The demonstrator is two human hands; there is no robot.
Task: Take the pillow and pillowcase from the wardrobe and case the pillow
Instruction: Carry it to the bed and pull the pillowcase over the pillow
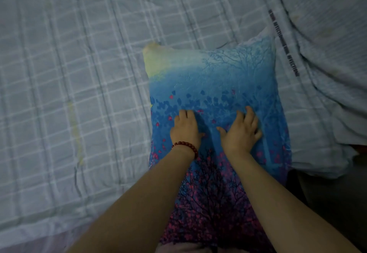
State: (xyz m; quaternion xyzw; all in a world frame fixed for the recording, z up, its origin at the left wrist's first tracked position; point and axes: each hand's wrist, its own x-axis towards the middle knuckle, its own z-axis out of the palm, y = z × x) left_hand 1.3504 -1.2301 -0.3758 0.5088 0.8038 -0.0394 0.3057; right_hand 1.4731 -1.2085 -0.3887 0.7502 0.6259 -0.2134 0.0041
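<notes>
A pillow lies on the bed inside a blue pillowcase [214, 82] printed with dark trees and pink blossoms; its far left corner is pale yellow. The pillow itself is hidden by the case. My left hand [185, 128], with a red bead bracelet on the wrist, rests palm down on the case, fingers curled a little. My right hand [241, 131] lies flat on the case just to the right, fingers spread. Neither hand grips any fabric.
The bed is covered by a pale blue checked sheet [69, 84] that fills the left and far side. A rumpled pale quilt [327, 74] with a dark lettered stripe lies along the right. A dark gap [327, 203] beside the bed shows at lower right.
</notes>
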